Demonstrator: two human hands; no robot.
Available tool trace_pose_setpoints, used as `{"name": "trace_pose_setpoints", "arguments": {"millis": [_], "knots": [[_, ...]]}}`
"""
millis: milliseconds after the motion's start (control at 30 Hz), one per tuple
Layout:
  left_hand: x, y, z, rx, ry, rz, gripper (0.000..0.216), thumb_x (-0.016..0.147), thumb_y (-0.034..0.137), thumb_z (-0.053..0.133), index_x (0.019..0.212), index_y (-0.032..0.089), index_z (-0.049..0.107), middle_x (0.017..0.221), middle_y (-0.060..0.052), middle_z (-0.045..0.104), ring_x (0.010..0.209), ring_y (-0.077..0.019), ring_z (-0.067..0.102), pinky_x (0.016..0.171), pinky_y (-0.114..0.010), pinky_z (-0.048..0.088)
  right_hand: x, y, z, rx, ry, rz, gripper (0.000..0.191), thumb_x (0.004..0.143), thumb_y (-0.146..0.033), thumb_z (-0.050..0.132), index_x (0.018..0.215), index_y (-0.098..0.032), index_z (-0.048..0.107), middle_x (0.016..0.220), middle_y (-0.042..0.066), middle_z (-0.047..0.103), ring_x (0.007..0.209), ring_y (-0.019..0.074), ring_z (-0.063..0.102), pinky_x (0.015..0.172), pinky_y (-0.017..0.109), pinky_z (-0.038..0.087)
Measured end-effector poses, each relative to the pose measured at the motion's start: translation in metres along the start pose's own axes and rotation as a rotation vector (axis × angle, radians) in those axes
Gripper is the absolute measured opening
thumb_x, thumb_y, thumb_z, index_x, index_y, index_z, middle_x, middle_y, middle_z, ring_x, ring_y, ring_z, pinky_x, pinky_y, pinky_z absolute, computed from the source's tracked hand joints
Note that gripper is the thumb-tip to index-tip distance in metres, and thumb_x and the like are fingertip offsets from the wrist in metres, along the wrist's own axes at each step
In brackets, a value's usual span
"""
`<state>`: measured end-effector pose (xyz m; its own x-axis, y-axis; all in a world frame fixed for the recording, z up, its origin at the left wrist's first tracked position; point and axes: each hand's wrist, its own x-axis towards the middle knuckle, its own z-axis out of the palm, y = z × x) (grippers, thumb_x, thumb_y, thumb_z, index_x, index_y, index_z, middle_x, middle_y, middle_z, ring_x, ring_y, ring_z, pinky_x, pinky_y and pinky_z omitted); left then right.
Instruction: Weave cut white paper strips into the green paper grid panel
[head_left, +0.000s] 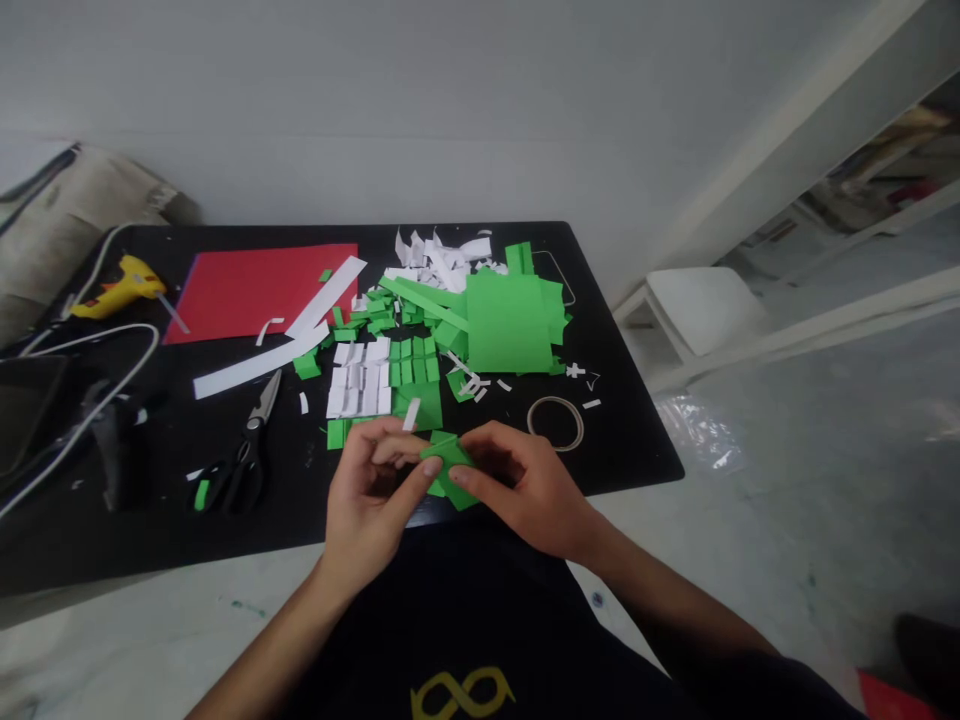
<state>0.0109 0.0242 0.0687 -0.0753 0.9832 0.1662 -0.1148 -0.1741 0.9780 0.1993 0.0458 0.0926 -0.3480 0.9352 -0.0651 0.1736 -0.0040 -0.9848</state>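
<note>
Green paper [455,470], folded, is held before the front edge of the black table [619,425]. Counted thereon: one pair of scissors [254,430], one yellow glue gun [120,290], one red sheet [247,290], two long white strips [326,297], one tape ring [580,425]. Left hand [367,490] and right hand [529,485]: fingers curled, each pinching the paper under its thumb. Bare tabletop lies right of the ring and between scissors and front edge.

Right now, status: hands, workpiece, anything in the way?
Left hand, right hand: pinching green paper. Nothing visibly blocking; white paper strip by left hand, scissors farther left.
</note>
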Motion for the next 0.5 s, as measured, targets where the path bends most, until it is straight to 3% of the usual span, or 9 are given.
{"name": "trace_pose_setpoints", "arguments": {"millis": [200, 300, 400, 500], "knots": [[0.001, -0.003, -0.004, 0.082, -0.048, -0.020, 0.035, 0.091, 0.017, 0.076, 0.117, 0.026, 0.055, 0.084, 0.004, 0.073, 0.076, -0.0113, 0.069, 0.073, -0.022, 0.056, 0.002, 0.004, 0.006, 0.030, 0.034, 0.017, 0.017, 0.096, -0.040, 0.072, 0.098, -0.023, 0.074, 0.082, -0.001, 0.069, 0.075, 0.0144, 0.063, 0.065, 0.027, 0.049], [0.003, 0.002, -0.009, 0.163, -0.074, -0.015, 0.028, 0.093, 0.020, 0.074, 0.115, 0.026, 0.058, 0.098, 0.000, 0.073, 0.086, -0.0128, 0.068, 0.080, -0.025, 0.056, 0.004, 0.004, 0.007, 0.040, 0.073, 0.023, 0.017, 0.096, -0.039, 0.072, 0.093, -0.022, 0.072, 0.077, -0.002, 0.065, 0.071, 0.0133, 0.059, 0.063, 0.026, 0.047], [0.006, 0.010, -0.013, 0.264, -0.089, 0.058, 0.003, 0.099, 0.023, 0.066, 0.102, 0.024, 0.065, 0.112, -0.005, 0.068, 0.103, -0.0164, 0.066, 0.091, -0.029, 0.054, 0.005, 0.004, 0.007, 0.004, 0.107, 0.027, 0.020, 0.096, -0.039, 0.071, 0.087, -0.020, 0.071, 0.073, -0.002, 0.062, 0.066, 0.0129, 0.055, 0.060, 0.026, 0.044], [0.008, 0.014, -0.013, 0.364, -0.148, 0.097, 0.011, 0.101, 0.023, 0.061, 0.092, 0.022, 0.067, 0.115, -0.007, 0.066, 0.109, -0.0192, 0.064, 0.095, -0.032, 0.051, 0.005, 0.004, 0.008, -0.034, 0.096, 0.007, 0.020, 0.096, -0.038, 0.070, 0.088, -0.020, 0.072, 0.073, -0.002, 0.063, 0.066, 0.0130, 0.055, 0.059, 0.026, 0.043]]}}
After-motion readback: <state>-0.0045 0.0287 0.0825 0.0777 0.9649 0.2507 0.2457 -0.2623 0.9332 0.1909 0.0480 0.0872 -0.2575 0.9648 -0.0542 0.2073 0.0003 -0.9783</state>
